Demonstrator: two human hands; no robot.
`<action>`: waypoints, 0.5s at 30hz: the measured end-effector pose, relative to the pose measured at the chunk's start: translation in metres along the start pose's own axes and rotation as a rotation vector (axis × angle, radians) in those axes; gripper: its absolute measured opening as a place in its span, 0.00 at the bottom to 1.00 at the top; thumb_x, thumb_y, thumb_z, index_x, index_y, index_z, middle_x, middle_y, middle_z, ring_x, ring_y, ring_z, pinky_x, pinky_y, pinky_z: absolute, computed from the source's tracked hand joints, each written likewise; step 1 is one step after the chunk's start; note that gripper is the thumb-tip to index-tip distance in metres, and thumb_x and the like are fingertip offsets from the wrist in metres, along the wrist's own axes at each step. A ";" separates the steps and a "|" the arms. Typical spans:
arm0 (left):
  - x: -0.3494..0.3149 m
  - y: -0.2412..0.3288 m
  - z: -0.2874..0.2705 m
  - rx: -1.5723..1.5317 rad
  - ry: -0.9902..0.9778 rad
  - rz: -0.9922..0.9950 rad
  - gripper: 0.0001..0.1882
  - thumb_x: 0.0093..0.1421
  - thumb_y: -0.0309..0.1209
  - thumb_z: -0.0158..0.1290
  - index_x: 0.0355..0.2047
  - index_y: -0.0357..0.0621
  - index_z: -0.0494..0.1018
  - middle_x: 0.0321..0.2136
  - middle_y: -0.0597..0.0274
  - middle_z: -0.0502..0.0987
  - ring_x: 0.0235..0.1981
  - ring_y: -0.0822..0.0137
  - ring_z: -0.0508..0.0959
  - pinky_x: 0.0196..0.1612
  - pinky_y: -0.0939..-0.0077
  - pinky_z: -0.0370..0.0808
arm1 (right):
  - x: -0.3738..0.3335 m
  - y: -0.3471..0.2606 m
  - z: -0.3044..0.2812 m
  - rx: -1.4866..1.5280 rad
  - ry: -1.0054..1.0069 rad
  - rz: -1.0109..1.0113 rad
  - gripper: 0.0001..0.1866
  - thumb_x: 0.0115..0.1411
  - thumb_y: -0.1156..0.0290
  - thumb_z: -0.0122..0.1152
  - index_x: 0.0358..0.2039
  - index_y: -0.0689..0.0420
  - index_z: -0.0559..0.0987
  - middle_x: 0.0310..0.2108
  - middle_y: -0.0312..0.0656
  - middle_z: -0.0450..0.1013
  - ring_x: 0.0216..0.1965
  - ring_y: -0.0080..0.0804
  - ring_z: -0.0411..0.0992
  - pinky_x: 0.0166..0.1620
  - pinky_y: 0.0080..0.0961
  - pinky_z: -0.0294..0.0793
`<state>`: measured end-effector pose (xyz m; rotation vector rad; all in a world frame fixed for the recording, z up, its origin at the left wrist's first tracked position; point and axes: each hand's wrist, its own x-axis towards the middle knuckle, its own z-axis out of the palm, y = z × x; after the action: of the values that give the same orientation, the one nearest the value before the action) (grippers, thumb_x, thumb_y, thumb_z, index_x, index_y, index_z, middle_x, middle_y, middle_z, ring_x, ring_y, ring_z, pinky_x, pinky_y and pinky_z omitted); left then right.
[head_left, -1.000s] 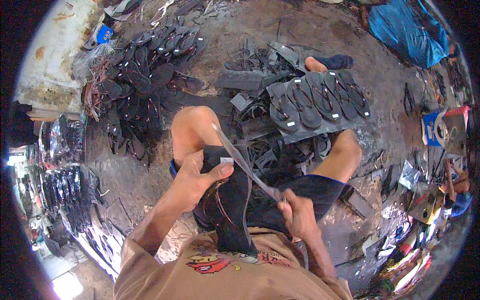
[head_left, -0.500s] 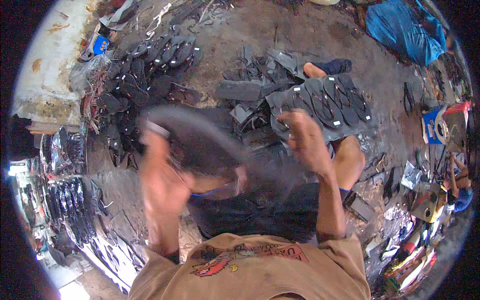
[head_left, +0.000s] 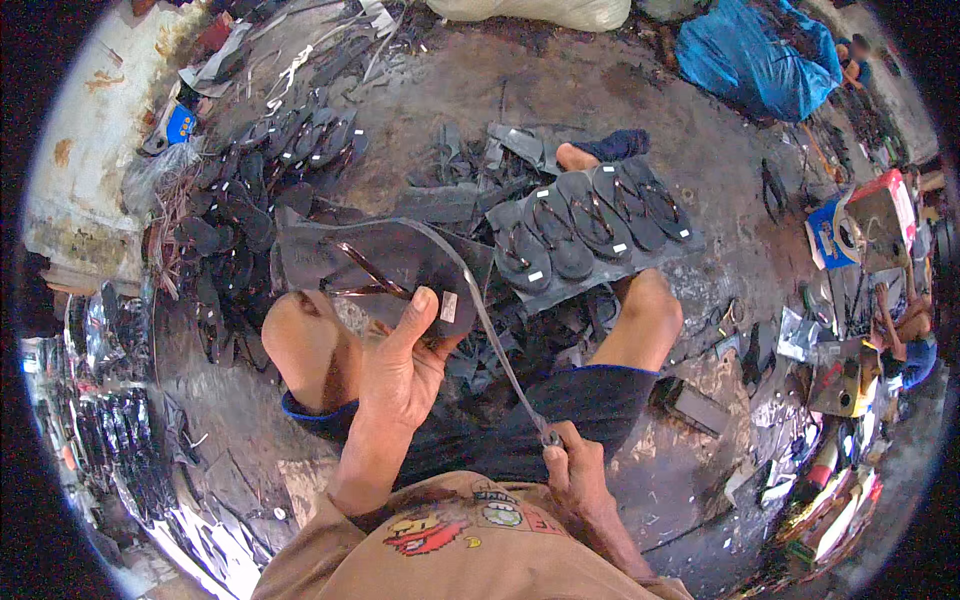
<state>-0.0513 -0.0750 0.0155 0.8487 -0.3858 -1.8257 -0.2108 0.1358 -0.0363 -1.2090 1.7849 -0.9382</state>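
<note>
My left hand (head_left: 398,375) grips the toe or heel end of a black flip-flop (head_left: 385,272), thumb on top beside a small pale label. The flip-flop has shiny dark-brown straps and lies over my left knee. Along its far edge runs a thin grey rubber strip (head_left: 492,330), slanting down to my right hand (head_left: 577,462). That hand is closed around the strip's end, low in front of my shirt. Part of the left fingers is hidden under the sole.
Several labelled flip-flops (head_left: 575,225) lie in a row on a dark sheet beyond my right knee. Dark offcuts (head_left: 460,165) and a heap of flip-flops (head_left: 240,190) cover the far left floor. A dark block (head_left: 692,408) lies at right. Another person (head_left: 905,345) sits far right.
The blurred flip-flop in my left hand is now steady and turned strap side up. My right hand has dropped from near the row toward my lap, pulling the strip taut.
</note>
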 end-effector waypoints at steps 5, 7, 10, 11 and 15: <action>-0.004 -0.011 -0.019 0.147 -0.055 -0.039 0.21 0.65 0.22 0.62 0.56 0.46 0.72 0.48 0.64 0.81 0.46 0.62 0.84 0.49 0.51 0.87 | 0.009 0.010 -0.014 -0.147 -0.086 0.130 0.17 0.70 0.55 0.56 0.45 0.57 0.76 0.30 0.59 0.77 0.34 0.64 0.78 0.36 0.51 0.74; -0.006 -0.011 -0.025 0.203 -0.046 -0.086 0.25 0.63 0.19 0.61 0.59 0.45 0.68 0.47 0.61 0.81 0.46 0.61 0.84 0.48 0.49 0.87 | 0.035 0.013 -0.014 -0.268 -0.076 0.047 0.17 0.71 0.54 0.55 0.44 0.56 0.75 0.30 0.59 0.77 0.35 0.63 0.78 0.35 0.53 0.74; -0.010 -0.012 -0.036 0.283 -0.012 -0.158 0.32 0.60 0.17 0.62 0.63 0.42 0.63 0.47 0.55 0.81 0.46 0.59 0.85 0.45 0.53 0.87 | 0.072 -0.009 -0.021 -0.246 -0.107 0.008 0.17 0.72 0.54 0.55 0.45 0.55 0.75 0.28 0.58 0.77 0.34 0.64 0.78 0.35 0.54 0.73; -0.012 -0.011 -0.036 0.303 -0.028 -0.164 0.30 0.60 0.18 0.64 0.61 0.40 0.66 0.46 0.55 0.82 0.44 0.60 0.85 0.43 0.58 0.88 | 0.081 -0.016 -0.024 -0.258 -0.144 0.003 0.16 0.72 0.55 0.55 0.45 0.55 0.75 0.26 0.58 0.77 0.33 0.65 0.77 0.35 0.56 0.73; -0.020 -0.016 -0.042 0.405 0.003 -0.161 0.27 0.57 0.19 0.67 0.56 0.35 0.72 0.45 0.58 0.82 0.45 0.64 0.84 0.48 0.65 0.85 | 0.127 -0.040 -0.020 -0.146 -0.280 -0.032 0.19 0.73 0.51 0.53 0.48 0.56 0.75 0.25 0.59 0.77 0.29 0.66 0.76 0.34 0.57 0.73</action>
<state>-0.0280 -0.0456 -0.0166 1.1869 -0.7194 -1.9243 -0.2454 0.0071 -0.0167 -1.3900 1.6349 -0.6277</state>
